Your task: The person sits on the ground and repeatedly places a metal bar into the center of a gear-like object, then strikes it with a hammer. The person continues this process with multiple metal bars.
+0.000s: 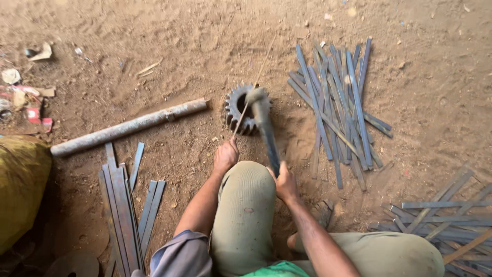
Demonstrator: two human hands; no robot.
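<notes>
Nearest you, your right hand (285, 183) has its fingers wrapped round the dark handle of the grey-headed metal hammer (262, 115); your left hand (226, 155) pinches the near end of a thin straight metal rod (252, 86), fingers closed on it; the rod lies across the rusty toothed steel gear (237, 109) resting on the sandy floor (169, 46), and the hammer head sits right at the gear; judging by that, this rod is mid-work; flat grey metal strips (335, 102) lie piled just right of the gear, more strips (125, 205) by your left knee.
</notes>
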